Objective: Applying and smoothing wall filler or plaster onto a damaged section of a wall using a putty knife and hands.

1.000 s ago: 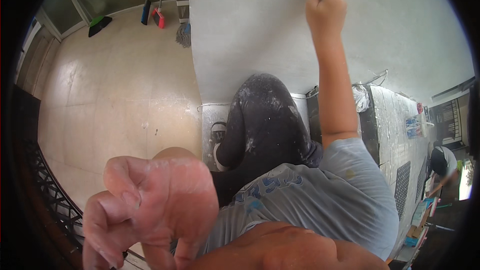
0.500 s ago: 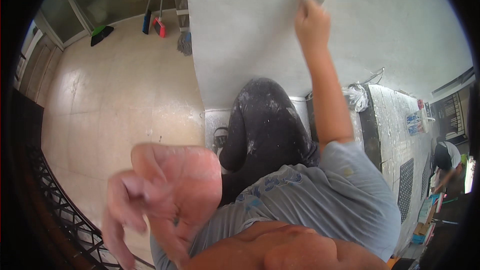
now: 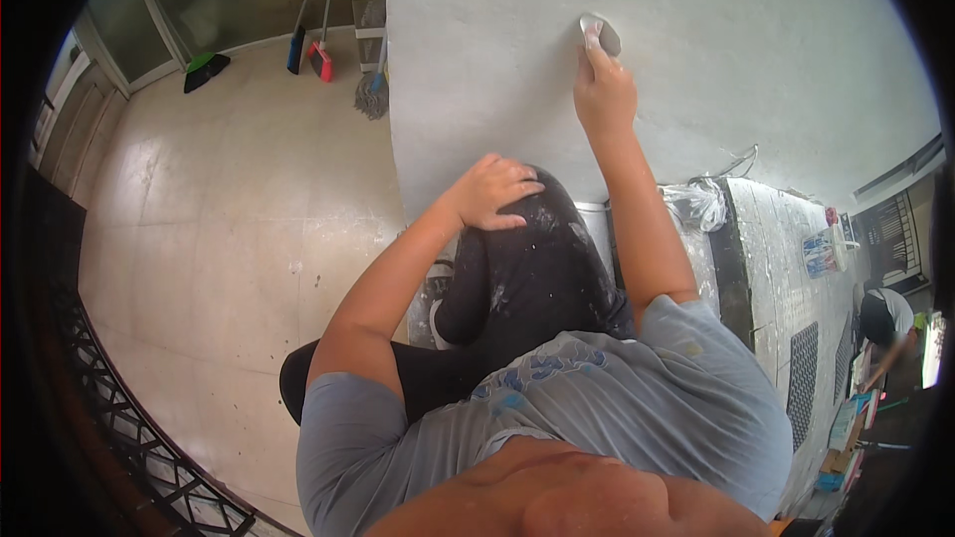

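My right hand (image 3: 606,97) reaches up to the pale grey-white wall (image 3: 487,50) and grips a putty knife (image 3: 600,36). Its blade lies against or very close to the wall's surface. My left hand (image 3: 494,191) rests on my raised knee, fingers spread over dark trousers (image 3: 537,268) spotted with white. Nothing is held in the left hand.
Two brooms, one blue (image 3: 296,50) and one red (image 3: 319,61), stand by stacked boxes (image 3: 369,12), with a mop (image 3: 372,96) nearby. At right, a white-stained platform (image 3: 771,268) bears a bucket (image 3: 825,250). Another person (image 3: 885,316) bends at far right.
My left hand has come down from close in front of the camera onto my knee. My right hand has moved the putty knife a little lower and to the left along the wall.
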A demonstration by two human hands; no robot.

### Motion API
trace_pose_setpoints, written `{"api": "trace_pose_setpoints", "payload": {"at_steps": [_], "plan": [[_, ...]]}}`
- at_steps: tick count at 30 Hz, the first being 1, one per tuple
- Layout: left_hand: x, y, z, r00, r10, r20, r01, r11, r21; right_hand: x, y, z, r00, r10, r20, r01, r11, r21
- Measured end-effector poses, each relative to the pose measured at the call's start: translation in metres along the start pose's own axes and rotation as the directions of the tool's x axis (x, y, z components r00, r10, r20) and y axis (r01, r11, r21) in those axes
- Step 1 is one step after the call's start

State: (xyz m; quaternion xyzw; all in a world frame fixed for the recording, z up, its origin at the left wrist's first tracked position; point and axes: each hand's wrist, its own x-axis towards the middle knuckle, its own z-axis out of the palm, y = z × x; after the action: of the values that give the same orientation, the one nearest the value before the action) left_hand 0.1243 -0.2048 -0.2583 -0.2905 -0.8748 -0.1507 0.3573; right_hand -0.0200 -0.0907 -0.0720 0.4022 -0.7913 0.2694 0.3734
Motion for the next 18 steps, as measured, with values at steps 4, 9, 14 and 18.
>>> {"api": "trace_pose_setpoints", "payload": {"at_steps": [4,9,14,18], "plan": [[-0.016,-0.003,0.001,0.991,-0.123,0.057,0.126,0.991,-0.047,0.022,0.012,0.011,0.996,-0.029,-0.086,0.029,1.0,-0.003],[-0.029,-0.006,0.013,0.988,-0.153,-0.003,0.152,0.983,-0.101,0.053,-0.004,-0.007,0.984,-0.05,-0.168,0.059,0.997,0.054],[-0.03,-0.009,0.018,0.983,-0.171,-0.069,0.158,0.973,-0.168,0.068,-0.005,-0.02,0.977,-0.058,-0.205,0.066,0.997,0.034],[-0.026,-0.011,0.016,0.984,-0.175,-0.026,0.169,0.975,-0.141,0.034,0.005,-0.001,0.994,-0.026,-0.107,0.034,0.997,0.07]]}}
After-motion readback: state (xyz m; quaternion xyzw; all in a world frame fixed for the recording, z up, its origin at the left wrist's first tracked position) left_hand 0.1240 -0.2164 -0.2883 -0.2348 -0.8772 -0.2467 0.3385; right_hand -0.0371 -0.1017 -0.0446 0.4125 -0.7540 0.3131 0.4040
